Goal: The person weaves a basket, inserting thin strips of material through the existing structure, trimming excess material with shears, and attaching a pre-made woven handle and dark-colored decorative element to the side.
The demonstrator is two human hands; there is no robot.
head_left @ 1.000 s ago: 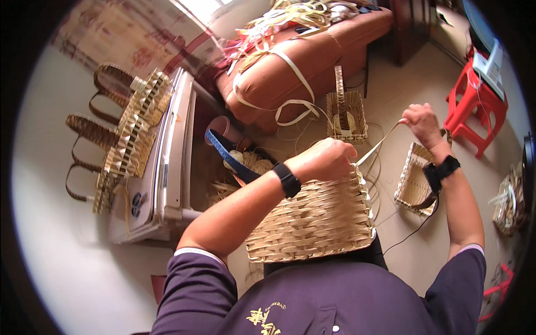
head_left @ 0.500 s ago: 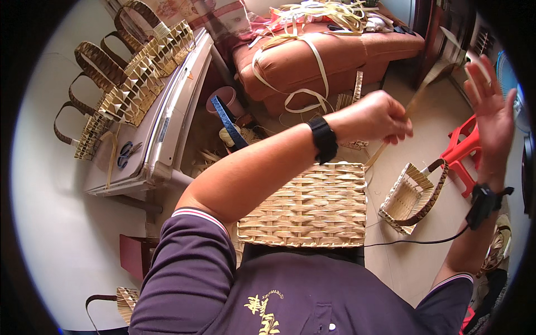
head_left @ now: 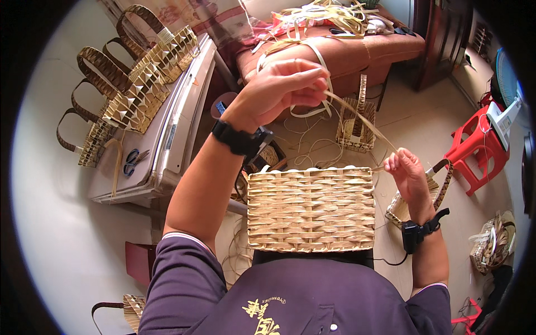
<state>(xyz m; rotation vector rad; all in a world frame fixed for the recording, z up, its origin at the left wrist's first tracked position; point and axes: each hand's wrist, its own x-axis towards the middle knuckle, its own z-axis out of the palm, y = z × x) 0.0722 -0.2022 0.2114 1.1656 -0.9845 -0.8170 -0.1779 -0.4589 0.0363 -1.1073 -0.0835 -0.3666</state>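
A woven basket (head_left: 310, 209) of pale flat strips lies on my lap with a woven face toward me. From its upper right corner runs a long, narrow pale strip (head_left: 360, 118). High up, left of the middle, my left hand (head_left: 282, 89) is closed on the strip's far end, pinching it at the fingertips. My right hand (head_left: 408, 174) is closed too, gripping the same strip just right of the basket's corner. Between my hands the strip slants down to the right, nearly straight.
Several handled baskets (head_left: 137, 103) stand on the left table beside scissors (head_left: 133, 162). Loose strips (head_left: 321, 19) heap on the brown sofa (head_left: 346, 58). On the floor are a small basket (head_left: 356, 125), another handled basket (head_left: 399, 209) and a red stool (head_left: 477, 148).
My left hand has swung from the right side back to the upper left, still with the strip. My right hand, open before, has come down and inward and closed on the strip.
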